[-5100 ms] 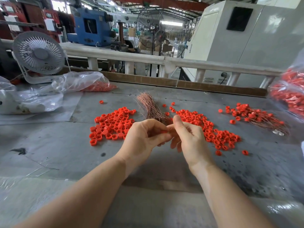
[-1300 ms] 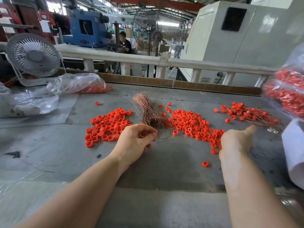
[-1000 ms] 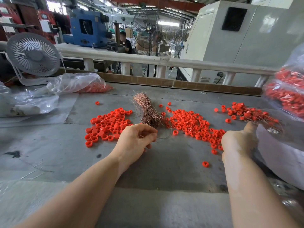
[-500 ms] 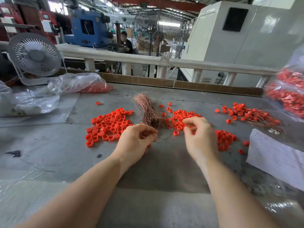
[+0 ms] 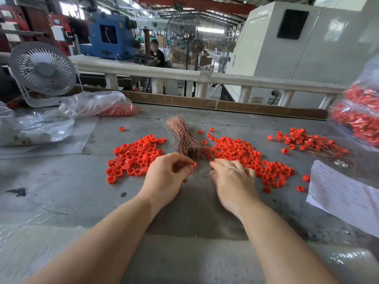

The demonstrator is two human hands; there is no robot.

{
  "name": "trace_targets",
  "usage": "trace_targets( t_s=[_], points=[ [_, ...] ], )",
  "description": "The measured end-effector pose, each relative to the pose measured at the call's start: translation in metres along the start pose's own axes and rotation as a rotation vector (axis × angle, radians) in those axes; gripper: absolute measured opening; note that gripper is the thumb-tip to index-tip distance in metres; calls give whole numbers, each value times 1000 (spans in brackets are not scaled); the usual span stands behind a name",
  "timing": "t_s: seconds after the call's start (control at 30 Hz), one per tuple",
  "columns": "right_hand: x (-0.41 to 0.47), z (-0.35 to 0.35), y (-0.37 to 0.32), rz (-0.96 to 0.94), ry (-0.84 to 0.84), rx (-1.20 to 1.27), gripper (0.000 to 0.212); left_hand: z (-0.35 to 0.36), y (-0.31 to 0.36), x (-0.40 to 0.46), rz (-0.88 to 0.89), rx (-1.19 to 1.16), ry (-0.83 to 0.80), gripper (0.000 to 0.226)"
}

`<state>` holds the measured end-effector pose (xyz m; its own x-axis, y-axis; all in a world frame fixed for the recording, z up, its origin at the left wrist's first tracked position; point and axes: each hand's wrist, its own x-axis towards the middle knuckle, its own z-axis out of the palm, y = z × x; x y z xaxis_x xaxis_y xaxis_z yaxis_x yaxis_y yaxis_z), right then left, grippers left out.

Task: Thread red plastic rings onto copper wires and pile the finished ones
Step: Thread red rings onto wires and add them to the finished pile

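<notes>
A grey, scuffed table [image 5: 61, 193] in a factory hall carries the work. Nearest, both forearms reach in from the bottom edge. The right hand [image 5: 233, 181], which a second ago was stretched out to the finished pile [image 5: 313, 143] at far right, has come back to the middle. I judge that one threaded piece was just dropped off and the next cycle is starting. This hand lies palm down, fingers loosely extended toward the loose rings [image 5: 254, 158], fingertips just beside the foot of the copper wire bundle [image 5: 184, 138]; whether it pinches anything I cannot tell. The left hand [image 5: 166, 177] has stayed put, its grip curled, thumb and forefinger pinching a red ring [image 5: 194, 164], with a thin wire loop faintly showing between the two hands. Left of the bundle sits a second heap of rings [image 5: 133, 154]. Beyond, a clear bag [image 5: 96, 103], a small white fan [image 5: 42, 68], and a white rail [image 5: 184, 75] close off the table.
</notes>
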<state>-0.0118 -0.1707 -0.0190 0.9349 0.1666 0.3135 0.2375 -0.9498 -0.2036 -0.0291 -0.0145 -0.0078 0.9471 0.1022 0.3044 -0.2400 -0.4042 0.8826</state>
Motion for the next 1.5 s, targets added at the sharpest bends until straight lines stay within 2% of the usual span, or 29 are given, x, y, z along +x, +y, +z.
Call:
trace_targets(
  t_s=[0.13,0.27,0.4,0.5,0.6,0.77,0.97,1.17,1.23,1.33,1.4,1.5],
  points=[
    [1,-6,2,1,146,81,30,-4,0,3,7,67,146,17],
    [0,-13,0,51,234,283,19,-8,0,3,64,299,224,17],
    [0,-17,-3,88,245,447,18,-7,-5,2,83,509,118,27],
    [0,-17,-5,90,242,533,28,-6,-4,1,94,541,77,21],
    [-1,-18,-7,63,235,545,34,-7,-4,2,94,544,102,19],
    [-2,-21,-8,19,289,527,24,-5,-7,1,63,712,41,30],
    [-3,-23,-10,-53,347,543,11,-7,-7,2,74,681,39,15],
    [-3,-24,-11,-107,383,528,7,-7,-5,1,147,704,35,11],
    [-3,-24,-11,-112,396,538,8,-6,-5,0,193,641,110,9],
    [-3,-24,-10,-123,412,524,8,-6,0,1,176,355,199,17],
    [-3,-24,-10,-127,413,516,9,-6,5,2,75,98,119,20],
    [-3,-23,-9,-148,412,483,11,-8,13,0,-110,-473,-79,16]
  ],
)
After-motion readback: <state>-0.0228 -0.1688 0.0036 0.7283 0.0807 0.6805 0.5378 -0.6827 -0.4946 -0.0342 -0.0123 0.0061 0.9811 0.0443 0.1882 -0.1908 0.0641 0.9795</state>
